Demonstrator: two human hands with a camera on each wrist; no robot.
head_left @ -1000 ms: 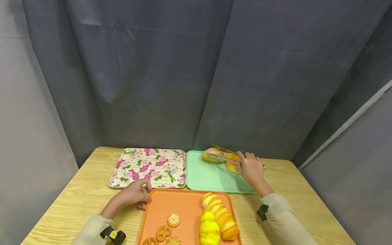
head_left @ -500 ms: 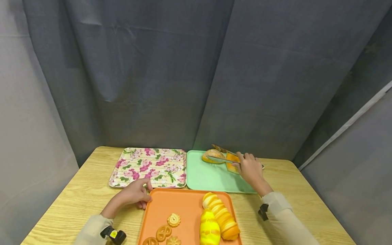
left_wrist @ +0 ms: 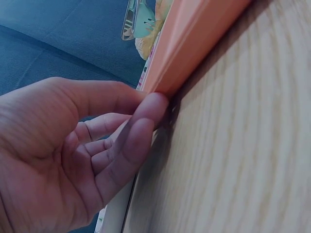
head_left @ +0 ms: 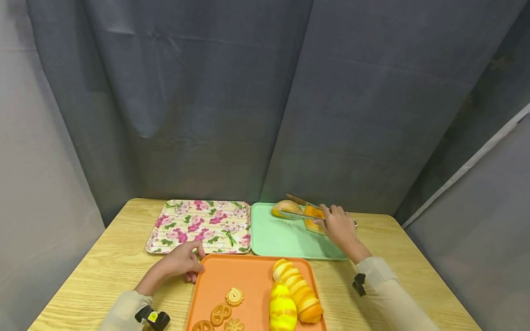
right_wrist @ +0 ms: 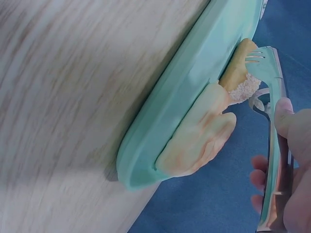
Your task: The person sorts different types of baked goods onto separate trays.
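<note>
My left hand (head_left: pixel 184 260) pinches the far left corner of an orange tray (head_left: pixel 244 271); in the left wrist view, thumb and fingertips meet right at the corner. With my right hand (head_left: pixel 338 226) I grip metal tongs (right_wrist: pixel 273 145), fork-toothed at one tip. Their two arms stand spread around a round bun (head_left: pixel 288 208) with a crumb-sprinkled top, which lies on a mint green tray (head_left: pixel 285 241). Beside the bun, partly under the tongs, is a toast slice (head_left: pixel 313 223), seen as a pale bread slice in the right wrist view.
Two long loaves, a striped bread roll (head_left: pixel 299 292) and a yellow bread (head_left: pixel 283 308), lie on the orange tray with several cookies (head_left: pixel 234 297). A floral tray (head_left: pixel 203 227) stands left of the green one. Dark curtains (head_left: pixel 207 115) hang behind the wooden table (head_left: pixel 103 262).
The tongs' near arm has turned slightly and looks thinner against the bun. My left hand and the orange tray hold still.
</note>
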